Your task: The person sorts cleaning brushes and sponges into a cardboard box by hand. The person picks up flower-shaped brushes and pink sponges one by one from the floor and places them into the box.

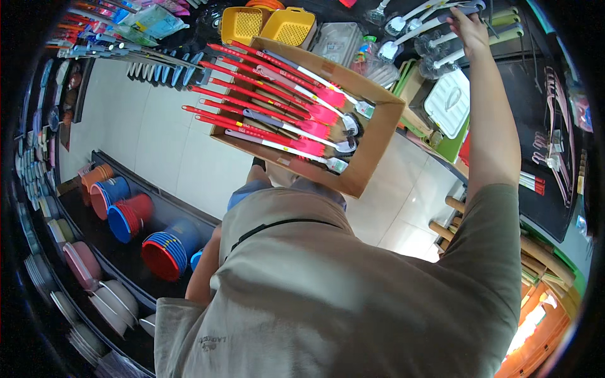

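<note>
My right hand [469, 32] is raised at the upper right, its fingers around the grey handle of a white toilet brush [410, 36]; part of the grip is hidden. More toilet brushes, some with clear plastic over their heads, hang beside it. My left hand is out of view; only that arm shows, at my side. Before me is an open cardboard box [378, 141]. Several long red-handled brushes [264, 106] with pink-red heads lie across it, their handles sticking out over its left side. Among them are white toilet brushes [307, 134] with grey or pale purple handles.
Nested buckets [172, 255] and basins [113, 307] line a low shelf on the left. Yellow plastic baskets [288, 28] stand behind the box. A white lidded container [448, 101] sits under the hanging brushes. Pink hangers [553, 141] hang at the far right.
</note>
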The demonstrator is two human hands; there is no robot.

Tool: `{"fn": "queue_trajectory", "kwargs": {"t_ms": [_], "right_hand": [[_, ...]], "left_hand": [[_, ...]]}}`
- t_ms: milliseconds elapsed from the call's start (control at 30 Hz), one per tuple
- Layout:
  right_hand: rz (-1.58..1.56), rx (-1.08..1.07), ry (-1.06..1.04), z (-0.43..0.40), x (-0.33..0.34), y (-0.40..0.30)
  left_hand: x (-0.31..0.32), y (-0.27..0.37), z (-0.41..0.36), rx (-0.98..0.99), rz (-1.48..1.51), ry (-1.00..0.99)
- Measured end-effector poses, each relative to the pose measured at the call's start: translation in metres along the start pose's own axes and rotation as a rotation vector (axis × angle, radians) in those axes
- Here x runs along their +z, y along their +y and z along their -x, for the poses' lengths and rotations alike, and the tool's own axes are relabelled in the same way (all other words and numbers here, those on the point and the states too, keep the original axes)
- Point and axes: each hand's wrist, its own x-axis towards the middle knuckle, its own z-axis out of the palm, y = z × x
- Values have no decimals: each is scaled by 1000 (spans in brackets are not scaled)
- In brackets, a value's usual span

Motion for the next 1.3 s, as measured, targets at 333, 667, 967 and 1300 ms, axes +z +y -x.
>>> {"fn": "queue_trajectory", "kwargs": {"t_ms": [333, 667, 967, 1300], "right_hand": [[-141, -65, -107, 98, -27, -1], [-57, -259, 38, 251, -26, -81], [-244, -258, 186, 374, 23, -99], [-51, -211, 97, 438, 143, -107]], "left_hand": [[-33, 20, -22, 82, -151, -52], [-77, 49, -41, 156, -299, -144], [-182, 104, -61, 92, -617, -443], [-262, 284, 123, 1146, -150, -30]]}}
